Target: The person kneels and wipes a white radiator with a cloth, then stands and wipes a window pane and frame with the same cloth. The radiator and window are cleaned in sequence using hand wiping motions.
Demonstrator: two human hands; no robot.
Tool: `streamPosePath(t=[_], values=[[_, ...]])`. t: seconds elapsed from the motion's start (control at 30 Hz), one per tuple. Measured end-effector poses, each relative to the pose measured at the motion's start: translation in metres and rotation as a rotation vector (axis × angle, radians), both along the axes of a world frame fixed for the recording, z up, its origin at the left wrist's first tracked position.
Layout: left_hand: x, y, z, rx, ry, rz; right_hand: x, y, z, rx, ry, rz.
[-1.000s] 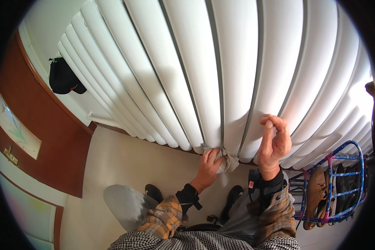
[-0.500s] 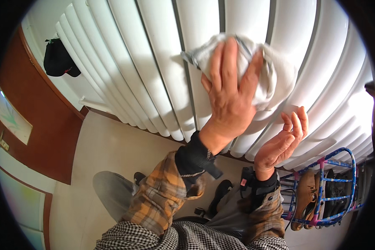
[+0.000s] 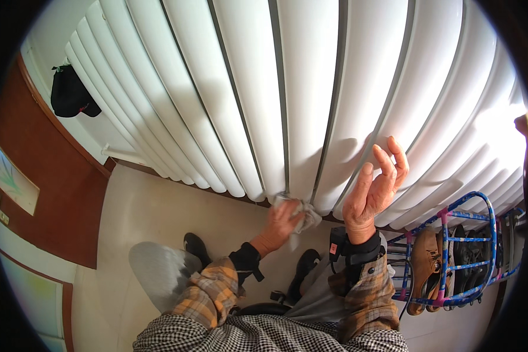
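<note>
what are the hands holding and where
Left hand grips a bunched grey cloth at its middle, against the blind slats' bottom. Right hand holds nothing.

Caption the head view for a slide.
Left hand presses a grey cloth to white vertical blinds; right hand steadies a slat.

The person's left hand (image 3: 281,220) reaches low and forward, fingers curled and closed in a grip, the forearm stretched out from a rolled plaid sleeve with a dark band at the wrist. The right hand (image 3: 372,188) is raised higher, palm turned toward the camera, fingers (image 3: 387,161) loosely bent and parted, thumb apart from them, holding nothing. A dark strap circles the right wrist above a plaid cuff, and both forearms enter from the lower edge, close together.
</note>
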State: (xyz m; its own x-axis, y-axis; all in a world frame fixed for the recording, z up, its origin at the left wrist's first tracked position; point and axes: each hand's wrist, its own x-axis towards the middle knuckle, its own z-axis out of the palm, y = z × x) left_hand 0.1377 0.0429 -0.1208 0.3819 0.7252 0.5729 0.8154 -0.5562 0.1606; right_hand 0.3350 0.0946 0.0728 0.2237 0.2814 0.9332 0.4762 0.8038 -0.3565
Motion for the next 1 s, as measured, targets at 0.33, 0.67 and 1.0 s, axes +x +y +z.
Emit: streamPosePath(t=[0.33, 0.67, 1.0], values=[[-0.001, 0.044, 0.047, 0.381, -0.411, 0.363, -0.005, 0.004, 0.000, 0.024, -0.046, -0.044], [-0.019, 0.001, -0.074, -0.114, -0.571, 0.405, -0.023, 0.005, 0.000, -0.020, 0.009, 0.074], [-0.034, 0.050, -0.017, 0.326, -0.872, 0.563, -0.031, 0.004, 0.000, -0.046, 0.026, 0.031]])
